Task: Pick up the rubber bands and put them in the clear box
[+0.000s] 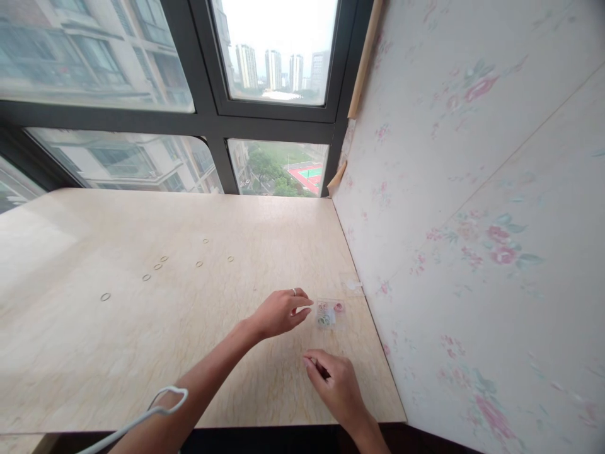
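My left hand (pixel 285 313) hovers at the left side of a small clear plastic box (pixel 332 313), fingers stretched out and thumb apart. A thin ring sits on one of its fingers, and a small reddish patch shows between thumb and forefinger; I cannot tell what it is. Inside the box lie pink bands (pixel 338 307) and pale green bands (pixel 324 321). Closer to me, my right hand (pixel 338 381) is closed in a pinch, thumb against forefinger. Whatever is between those fingertips is too small to make out.
Several thin rings lie scattered on the left of the marbled sill, among them one ring (pixel 105 297) and another ring (pixel 230 259). A clear lid-like piece (pixel 351 285) rests by the flowered wall (pixel 454 252). A white cable (pixel 155 410) crosses my left forearm. Dark-framed windows stand behind.
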